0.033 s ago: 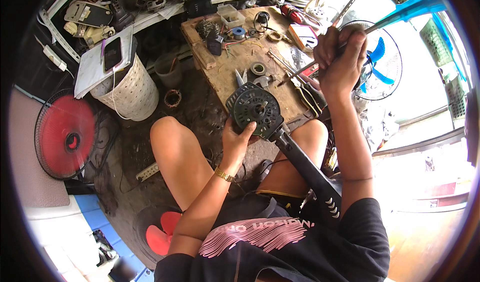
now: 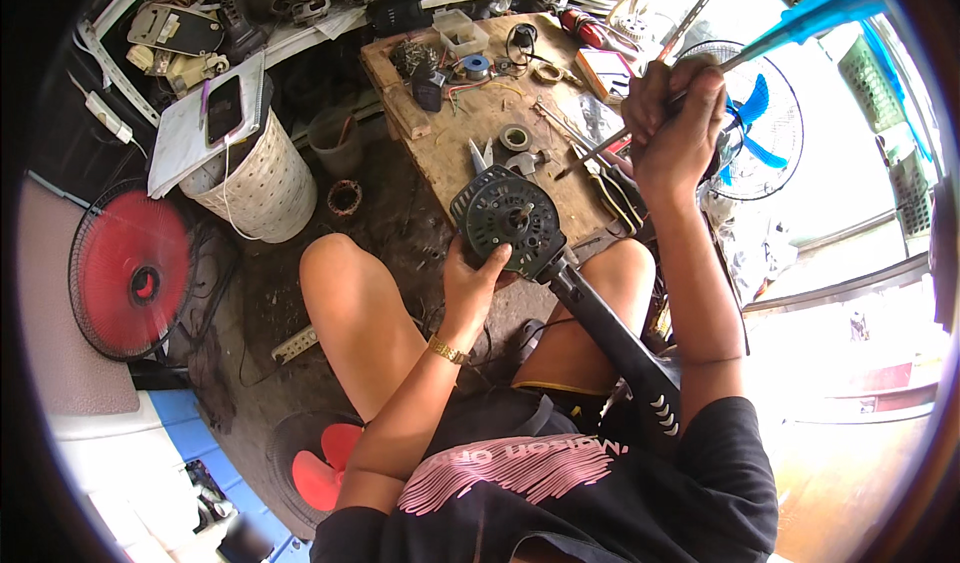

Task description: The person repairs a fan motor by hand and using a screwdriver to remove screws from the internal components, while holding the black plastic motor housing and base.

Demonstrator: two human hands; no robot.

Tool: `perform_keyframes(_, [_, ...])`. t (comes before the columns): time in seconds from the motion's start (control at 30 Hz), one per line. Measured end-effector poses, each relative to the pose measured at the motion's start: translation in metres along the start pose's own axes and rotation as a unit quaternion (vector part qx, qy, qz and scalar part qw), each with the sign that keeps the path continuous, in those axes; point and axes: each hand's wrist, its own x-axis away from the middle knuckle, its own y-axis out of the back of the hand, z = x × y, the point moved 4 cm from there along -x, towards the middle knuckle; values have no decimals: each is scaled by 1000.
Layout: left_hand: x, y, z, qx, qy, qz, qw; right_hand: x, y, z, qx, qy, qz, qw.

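Note:
My left hand [image 2: 470,288] grips a black fan motor housing [image 2: 510,213] from below, thumb on its edge; a shaft sticks up from its middle and its long black stand [image 2: 610,348] slopes down between my legs toward my body. My right hand [image 2: 680,123] is closed high up around a long metal-shafted tool, seemingly a screwdriver, with a blue handle [image 2: 810,3] above it. The tool's tip is angled down over the wooden bench [image 2: 430,153], near pliers [image 2: 612,195]. A tape roll [image 2: 516,137] and a blade-like tool [image 2: 480,151] lie just beyond the housing.
A red fan [image 2: 130,253] stands at left beside a white bin [image 2: 270,188] with papers and a phone [image 2: 225,108]. A blue-bladed fan [image 2: 765,153] is at right. Red blades [image 2: 315,473] and a power strip [image 2: 295,343] lie low. Cluttered shelves [image 2: 320,23] line the back.
My right hand has shifted very slightly left, and the tool in it is tilted a little steeper. My left hand and the housing look unmoved.

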Motion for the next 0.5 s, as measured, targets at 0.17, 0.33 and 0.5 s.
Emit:
perform_keyframes(0.17, [1, -4, -4, 26, -31, 6, 999, 15, 0, -27, -59, -69, -5, 996])
perform_keyframes(0.33, [2, -3, -5, 0, -16, -3, 1000, 16, -5, -31, -63, -77, 12, 995])
perform_keyframes(0.5, [0, -1, -3, 1, -36, -2, 999, 15, -6, -30, -47, -72, 16, 996])
